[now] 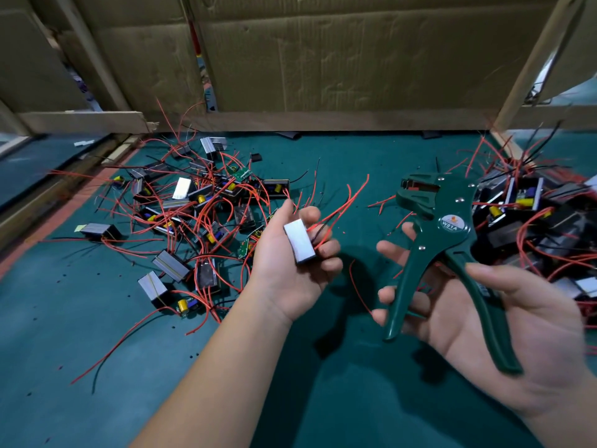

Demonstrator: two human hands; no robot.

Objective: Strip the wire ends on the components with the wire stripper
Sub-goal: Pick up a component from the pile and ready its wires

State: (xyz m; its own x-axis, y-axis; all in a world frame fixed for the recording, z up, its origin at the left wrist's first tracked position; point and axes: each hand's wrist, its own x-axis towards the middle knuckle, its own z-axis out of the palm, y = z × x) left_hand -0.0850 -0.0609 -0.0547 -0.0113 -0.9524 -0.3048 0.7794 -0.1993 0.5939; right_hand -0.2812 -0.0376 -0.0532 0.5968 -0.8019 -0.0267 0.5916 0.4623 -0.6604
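My left hand (290,266) grips a small grey box-shaped component (299,241), held up over the green table. Its red wires (345,202) fan out up and to the right, toward the stripper's head. My right hand (504,321) holds a green wire stripper (449,240) by its two handles, which are spread apart, jaws pointing up and left. The jaws are apart from the wire ends; a short gap separates them.
A pile of similar components with red and black wires (200,215) lies on the green mat (80,367) to the left. A second pile (542,215) sits at the right. Cardboard walls (339,59) and wooden strips close off the back and sides.
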